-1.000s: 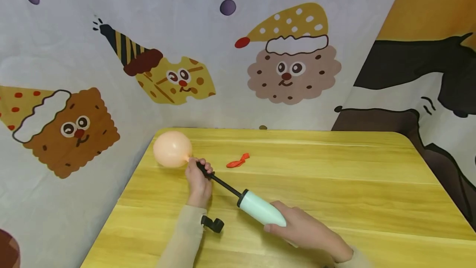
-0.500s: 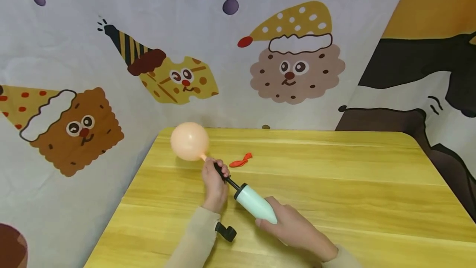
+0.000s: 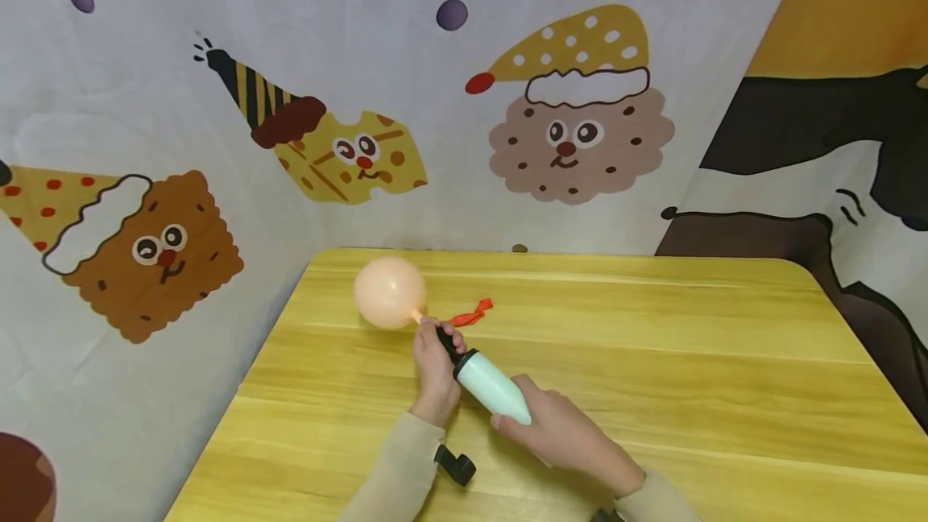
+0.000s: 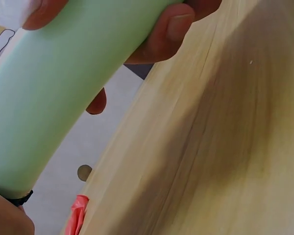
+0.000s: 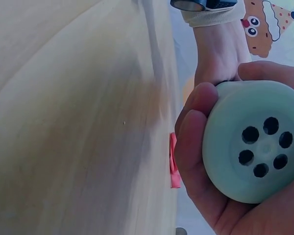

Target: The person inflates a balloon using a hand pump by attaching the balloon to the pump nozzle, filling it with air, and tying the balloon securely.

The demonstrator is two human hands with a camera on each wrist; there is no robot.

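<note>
In the head view a peach balloon (image 3: 390, 292), round and partly inflated, sits on the nozzle end of a hand balloon pump with a mint-green barrel (image 3: 495, 387). My left hand (image 3: 437, 365) grips the pump's black front end, right at the balloon's neck. Around the rear of the barrel curl the fingers of my right hand (image 3: 561, 429). The barrel's black collar is close against the left hand, hiding the rod. Facing the right wrist camera is the pump's rounded end (image 5: 257, 142), with several dark holes. Beyond the left hand lies a limp red balloon (image 3: 473, 314).
All this is over a yellow wood-grain table (image 3: 689, 361). A cloth backdrop (image 3: 449, 176) with cartoon figures rises behind the far edge and along the left side. A black wrist mount (image 3: 457, 466) sticks out from the left sleeve.
The black rod between the hands has disappeared as the barrel closed up to the left hand. Left hand and balloon have shifted right in view; the right hand has moved slightly left.
</note>
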